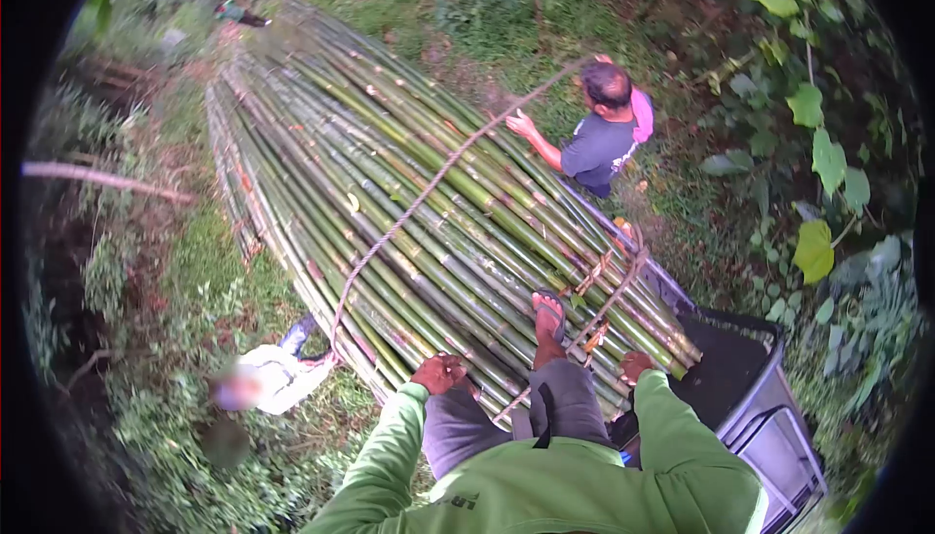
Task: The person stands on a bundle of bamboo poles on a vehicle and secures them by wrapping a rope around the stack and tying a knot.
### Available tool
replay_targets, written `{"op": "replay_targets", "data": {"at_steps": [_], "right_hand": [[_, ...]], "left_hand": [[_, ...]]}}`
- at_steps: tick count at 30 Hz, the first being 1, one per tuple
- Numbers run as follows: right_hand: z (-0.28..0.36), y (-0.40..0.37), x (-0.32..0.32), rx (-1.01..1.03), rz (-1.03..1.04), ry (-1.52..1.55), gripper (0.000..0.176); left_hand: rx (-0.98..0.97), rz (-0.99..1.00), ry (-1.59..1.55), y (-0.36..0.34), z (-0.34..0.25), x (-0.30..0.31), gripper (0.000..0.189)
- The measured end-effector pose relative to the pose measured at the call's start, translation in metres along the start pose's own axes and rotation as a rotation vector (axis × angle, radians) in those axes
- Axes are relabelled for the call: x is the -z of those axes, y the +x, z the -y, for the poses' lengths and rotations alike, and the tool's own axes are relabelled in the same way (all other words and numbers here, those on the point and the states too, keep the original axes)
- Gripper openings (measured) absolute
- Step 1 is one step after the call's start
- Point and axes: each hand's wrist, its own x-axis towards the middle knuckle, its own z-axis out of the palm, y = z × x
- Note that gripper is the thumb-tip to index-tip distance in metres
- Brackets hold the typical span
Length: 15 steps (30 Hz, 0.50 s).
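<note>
A long bundle of green bamboo poles (419,212) stretches from under me toward the upper left. I sit or crouch at its near end, one sandalled foot (549,315) on the poles. My left hand (440,375) is by my left knee, just over the poles, its fingers curled; nothing shows in it. At the pole ends on the right is my right hand (638,366), low beside my knee; its fingers are too small to make out. A thick rope (429,186) crosses the bundle, and a second rope (623,286) lies over the poles near my foot.
A person in a dark shirt (599,144) at the right side holds the crossing rope's upper end. Another person in white (282,378) stands by its lower left end. A third person (239,14) is at the far end. A metal vehicle bed (765,388) lies right; plants surround us.
</note>
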Motion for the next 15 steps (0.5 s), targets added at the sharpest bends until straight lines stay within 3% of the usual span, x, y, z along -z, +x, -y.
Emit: {"op": "replay_targets", "data": {"at_steps": [2,5,6,8,10,11,13,14,15], "right_hand": [[0.028,-0.032,0.006,0.062,0.161,0.232,0.048],[0.051,-0.048,0.009,0.328,0.106,-0.162,0.047],[0.086,-0.083,0.009,0.107,0.171,0.04,0.048],[0.111,-0.117,0.009,0.212,0.049,-0.278,0.041],[0.14,-0.145,0.016,0.179,0.043,-0.385,0.02],[0.085,-0.042,0.042,0.819,-0.186,-0.944,0.014],[0.144,-0.143,0.03,0.471,-0.151,-0.553,0.033],[0.18,-0.207,0.02,0.314,-0.18,-0.355,0.045],[0.168,-0.186,0.025,0.378,-0.214,-0.243,0.047]], "left_hand": [[0.054,0.005,0.036,-0.026,-0.026,0.015,0.039],[0.023,-0.088,-0.04,-0.035,0.015,-0.003,0.036],[-0.016,-0.14,0.009,-0.043,0.017,-0.004,0.035],[-0.024,-0.158,0.029,-0.063,0.012,0.001,0.034],[0.037,-0.073,-0.025,-0.091,-0.01,0.023,0.032],[0.082,-0.119,-0.064,-0.107,-0.022,0.027,0.032],[0.168,-0.182,-0.016,-0.122,-0.029,0.033,0.03],[0.094,-0.207,0.019,-0.123,-0.012,0.03,0.031],[0.114,-0.209,-0.061,-0.121,0.009,0.023,0.032]]}}
